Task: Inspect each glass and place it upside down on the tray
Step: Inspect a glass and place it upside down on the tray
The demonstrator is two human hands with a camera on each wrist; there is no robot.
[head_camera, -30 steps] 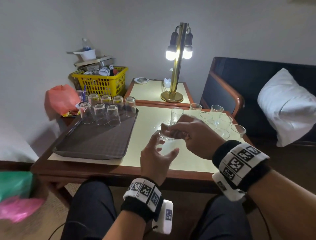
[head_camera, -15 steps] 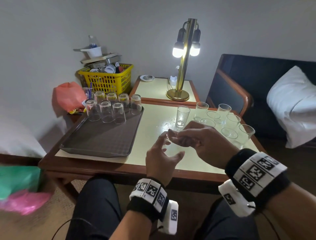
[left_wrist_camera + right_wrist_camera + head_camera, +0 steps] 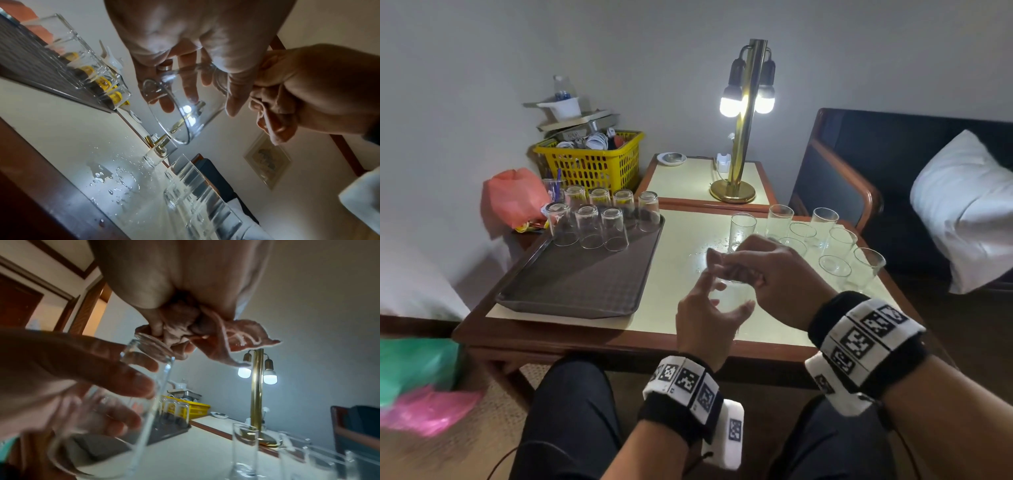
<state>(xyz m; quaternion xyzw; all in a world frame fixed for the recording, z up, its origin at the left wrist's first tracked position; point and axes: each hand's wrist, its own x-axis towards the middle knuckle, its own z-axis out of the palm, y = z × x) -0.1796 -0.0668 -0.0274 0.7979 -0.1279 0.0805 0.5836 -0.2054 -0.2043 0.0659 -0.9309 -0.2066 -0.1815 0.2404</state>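
Note:
A clear glass (image 3: 734, 293) hangs tilted above the front of the table, base up, mouth down. My left hand (image 3: 717, 303) holds it between fingers and thumb; the fingers (image 3: 180, 91) show through the wall of the glass (image 3: 174, 116). My right hand (image 3: 763, 270) grips a pinkish-brown cloth (image 3: 722, 262) and presses the cloth (image 3: 226, 344) on the base of the glass (image 3: 152, 347). The brown tray (image 3: 585, 284) lies at the left, with several glasses (image 3: 592, 226) upside down at its far end. Several upright glasses (image 3: 825, 240) stand at the right.
Water drops (image 3: 705, 248) lie on the cream tabletop between the tray and the upright glasses. A brass lamp (image 3: 743, 137) stands lit on the side table behind. A yellow basket (image 3: 592, 164) and a red bag (image 3: 513, 198) sit far left, an armchair with a pillow (image 3: 962, 205) right.
Both hands stay at the glass above the table's front, with the cloth on its base. My left fingers shift slightly on the glass. The head view has moved a little.

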